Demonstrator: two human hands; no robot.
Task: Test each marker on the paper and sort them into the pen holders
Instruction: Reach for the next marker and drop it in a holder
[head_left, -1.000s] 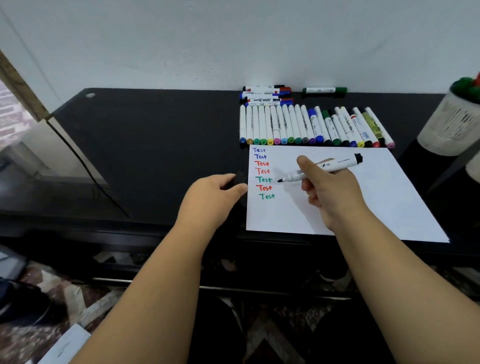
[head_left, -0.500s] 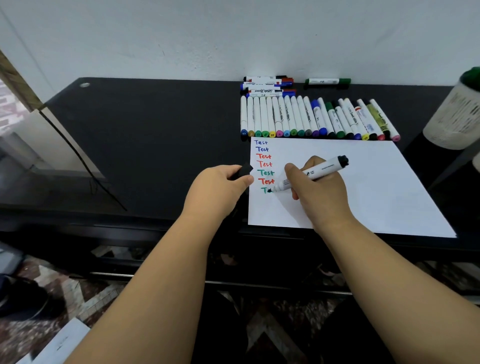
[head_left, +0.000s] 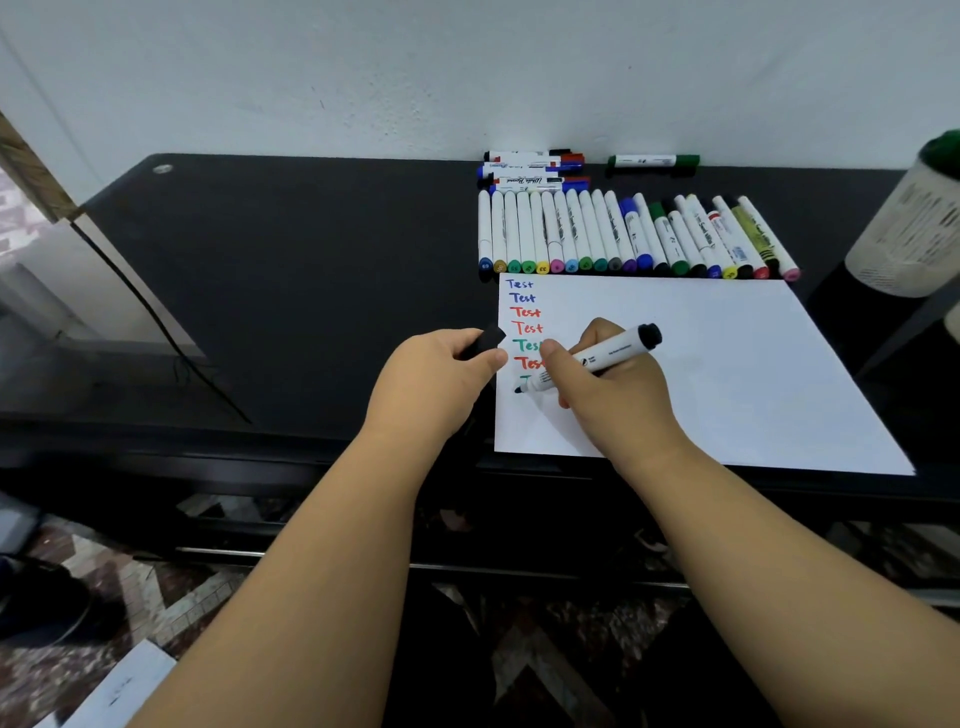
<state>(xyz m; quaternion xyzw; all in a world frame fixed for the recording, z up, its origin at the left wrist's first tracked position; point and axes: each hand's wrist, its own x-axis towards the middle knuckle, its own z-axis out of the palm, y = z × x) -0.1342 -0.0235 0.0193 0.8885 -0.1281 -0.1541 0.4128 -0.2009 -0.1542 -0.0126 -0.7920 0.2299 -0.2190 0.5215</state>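
Early stage, by my read: paper (head_left: 701, 364) carries seven "Test" lines; long marker row (head_left: 634, 236) above it untested; holder (head_left: 906, 223) far right.
Right hand (head_left: 608, 395) grips black marker (head_left: 592, 359), white barrel, tip on paper's left edge.
Left hand (head_left: 431, 379) pinches cap (head_left: 485, 340).

Home room: black desk (head_left: 291, 270), tiled floor (head_left: 171, 587)
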